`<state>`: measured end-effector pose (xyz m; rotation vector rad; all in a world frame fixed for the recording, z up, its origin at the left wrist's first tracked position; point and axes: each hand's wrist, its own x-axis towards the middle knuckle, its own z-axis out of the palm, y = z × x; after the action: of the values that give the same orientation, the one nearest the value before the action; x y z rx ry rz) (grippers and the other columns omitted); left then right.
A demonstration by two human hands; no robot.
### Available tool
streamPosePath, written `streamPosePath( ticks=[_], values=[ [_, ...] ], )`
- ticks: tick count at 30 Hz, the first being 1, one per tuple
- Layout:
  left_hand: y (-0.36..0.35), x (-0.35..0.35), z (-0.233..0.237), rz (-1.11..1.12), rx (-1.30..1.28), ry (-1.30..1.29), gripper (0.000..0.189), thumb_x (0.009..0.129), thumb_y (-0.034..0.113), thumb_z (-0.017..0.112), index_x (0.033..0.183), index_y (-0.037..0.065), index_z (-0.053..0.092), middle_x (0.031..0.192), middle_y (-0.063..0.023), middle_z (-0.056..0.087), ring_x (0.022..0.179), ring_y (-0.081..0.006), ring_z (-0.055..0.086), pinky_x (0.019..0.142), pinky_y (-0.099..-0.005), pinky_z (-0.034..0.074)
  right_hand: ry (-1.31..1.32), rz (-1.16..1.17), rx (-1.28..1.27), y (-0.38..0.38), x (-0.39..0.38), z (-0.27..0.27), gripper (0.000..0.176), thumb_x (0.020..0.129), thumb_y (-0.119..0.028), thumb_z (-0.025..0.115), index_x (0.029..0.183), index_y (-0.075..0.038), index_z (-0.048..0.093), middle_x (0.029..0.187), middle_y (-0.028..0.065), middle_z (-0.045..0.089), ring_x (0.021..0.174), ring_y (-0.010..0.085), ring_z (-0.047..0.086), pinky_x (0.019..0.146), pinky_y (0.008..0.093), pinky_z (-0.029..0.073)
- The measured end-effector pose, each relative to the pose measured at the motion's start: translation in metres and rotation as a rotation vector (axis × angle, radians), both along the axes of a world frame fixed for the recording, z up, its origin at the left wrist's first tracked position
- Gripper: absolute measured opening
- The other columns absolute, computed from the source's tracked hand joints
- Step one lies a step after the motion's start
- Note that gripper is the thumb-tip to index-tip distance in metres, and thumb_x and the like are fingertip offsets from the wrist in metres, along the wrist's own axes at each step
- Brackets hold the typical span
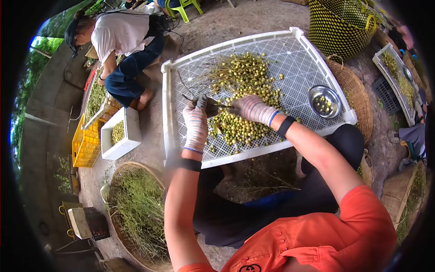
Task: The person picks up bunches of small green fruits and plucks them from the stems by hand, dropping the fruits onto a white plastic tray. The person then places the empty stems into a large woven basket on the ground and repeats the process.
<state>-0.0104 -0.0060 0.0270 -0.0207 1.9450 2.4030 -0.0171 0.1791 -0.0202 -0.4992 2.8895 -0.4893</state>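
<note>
My left hand [195, 123], in a striped glove, is closed around a dark tool that looks like small snips [205, 102], though I cannot be sure. My right hand [251, 109], also gloved, pinches a thin twig [223, 105] that runs between both hands. Both hands hover over a heap of small yellow-green fruits [240, 81] with bare stems. The heap lies on a white perforated tray [299, 63]. A steel bowl [324, 101] holding a few fruits sits on the tray's right side.
Another person in a white shirt [122, 36] crouches at the upper left beside a white box of fruits [120, 133] and a yellow crate [86, 143]. A round basket of stems [136, 213] lies at the lower left. A yellow-black basket [340, 25] and a second tray [396, 75] stand right.
</note>
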Motion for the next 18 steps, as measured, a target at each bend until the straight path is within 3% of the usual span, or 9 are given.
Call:
streamPosePath(
  ticks=[5,6,8,10,12,14,15,16,18],
  values=[
    [0.004,-0.002,-0.013,0.027,0.041,-0.072,0.020,0.086,0.022,0.058,0.082,0.002,0.059,0.071,-0.0098,0.064,0.056,-0.0218,0.062,0.052,-0.0336,0.053,-0.037,0.016,-0.006,0.009,0.008,0.007,0.042,0.086,-0.047,0.046,0.099,-0.010,0.061,0.087,0.0150,0.063,0.083,0.0337,0.060,0.075,0.0446,0.046],
    [0.002,-0.003,-0.013,0.032,0.045,-0.073,0.020,0.086,0.022,0.058,0.082,0.002,0.059,0.071,-0.0098,0.064,0.056,-0.0218,0.062,0.052,-0.0336,0.053,0.087,0.049,-0.171,0.013,0.005,-0.017,0.037,0.087,-0.042,0.047,0.100,-0.010,0.061,0.089,0.0144,0.063,0.085,0.0338,0.059,0.075,0.0446,0.046],
    [-0.002,-0.004,-0.013,0.142,0.187,-0.068,0.021,0.087,0.023,0.057,0.081,0.004,0.059,0.070,-0.0097,0.063,0.056,-0.0218,0.062,0.052,-0.0342,0.053,0.104,0.112,-0.234,0.022,-0.002,-0.034,0.032,0.087,-0.037,0.048,0.100,-0.011,0.061,0.091,0.0135,0.063,0.085,0.0339,0.059,0.076,0.0438,0.046],
    [-0.023,-0.015,-0.015,0.146,0.172,-0.044,0.023,0.087,0.027,0.057,0.081,0.005,0.058,0.072,-0.0098,0.063,0.057,-0.0212,0.061,0.055,-0.0342,0.052,-0.078,-0.013,0.020,0.031,0.004,-0.016,0.032,0.088,-0.036,0.046,0.099,-0.010,0.061,0.092,0.0130,0.063,0.086,0.0338,0.059,0.076,0.0422,0.046],
    [-0.041,-0.018,-0.013,0.064,0.240,-0.052,0.025,0.088,0.030,0.056,0.081,0.005,0.056,0.075,-0.0091,0.061,0.062,-0.0197,0.060,0.060,-0.0328,0.051,-0.116,-0.094,0.075,0.038,0.001,-0.016,0.041,0.087,-0.044,0.045,0.096,-0.008,0.062,0.085,0.0149,0.063,0.083,0.0333,0.060,0.076,0.0434,0.045],
    [-0.044,-0.012,-0.008,0.092,0.203,-0.095,0.026,0.088,0.031,0.055,0.082,0.006,0.055,0.077,-0.0076,0.060,0.065,-0.0185,0.058,0.062,-0.0317,0.050,-0.213,-0.111,0.101,0.038,0.002,0.013,0.046,0.084,-0.050,0.048,0.101,-0.009,0.062,0.097,0.0147,0.062,0.090,0.0318,0.058,0.080,0.0438,0.044],
    [-0.044,-0.011,-0.010,0.036,0.206,-0.109,0.025,0.088,0.031,0.056,0.083,0.006,0.055,0.077,-0.0071,0.060,0.066,-0.0181,0.058,0.061,-0.0313,0.049,-0.159,-0.056,0.061,0.037,0.002,0.019,0.053,0.078,-0.049,0.057,0.116,-0.011,0.055,0.117,0.0139,0.054,0.104,0.0307,0.053,0.090,0.0419,0.041],
    [-0.042,-0.011,-0.013,-0.023,0.209,-0.123,0.024,0.087,0.030,0.056,0.083,0.007,0.056,0.078,-0.0067,0.060,0.066,-0.0178,0.058,0.061,-0.0310,0.049,-0.162,-0.058,0.058,0.034,0.001,0.024,0.053,0.078,-0.049,0.057,0.116,-0.011,0.055,0.117,0.0139,0.054,0.104,0.0307,0.053,0.090,0.0419,0.041],
    [-0.030,-0.009,-0.016,-0.107,0.271,-0.105,0.022,0.087,0.029,0.057,0.083,0.008,0.056,0.079,-0.0060,0.060,0.066,-0.0170,0.058,0.060,-0.0302,0.048,0.064,0.186,-0.314,0.025,-0.005,0.036,0.065,0.073,-0.041,0.065,0.127,-0.012,0.044,0.130,0.0138,0.044,0.117,0.0302,0.045,0.098,0.0396,0.037]
  ],
)
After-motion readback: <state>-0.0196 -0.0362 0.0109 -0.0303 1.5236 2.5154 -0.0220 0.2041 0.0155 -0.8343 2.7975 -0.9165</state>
